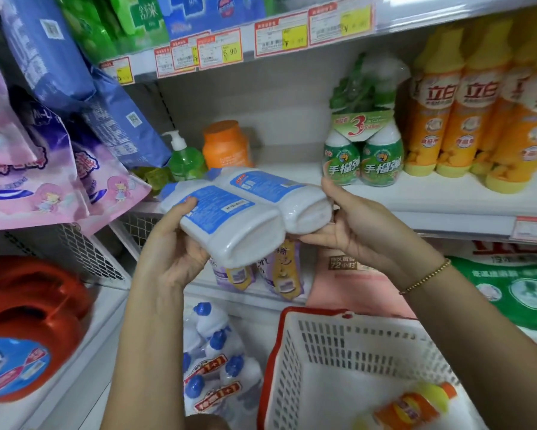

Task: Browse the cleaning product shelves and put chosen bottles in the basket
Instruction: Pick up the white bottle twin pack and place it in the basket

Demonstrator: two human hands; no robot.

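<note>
I hold a shrink-wrapped twin pack of white bottles [239,209] with blue labels and blue caps, lying on its side in front of the shelf, bases toward me. My left hand [175,243] grips the left bottle from below, thumb on its label. My right hand [358,221] holds the right bottle's base, fingers curled round it. Below on the right hangs a white basket [295,364] with a red rim. An orange and yellow bottle [413,408] lies in it.
The middle shelf [431,197] carries a green spray twin pack [363,150], yellow-orange detergent bottles [466,113], an orange jar [227,144] and a green pump bottle [185,159]. More white twin packs [214,361] stand low down. Pink and blue refill bags [43,150] hang left, above red jugs [28,321].
</note>
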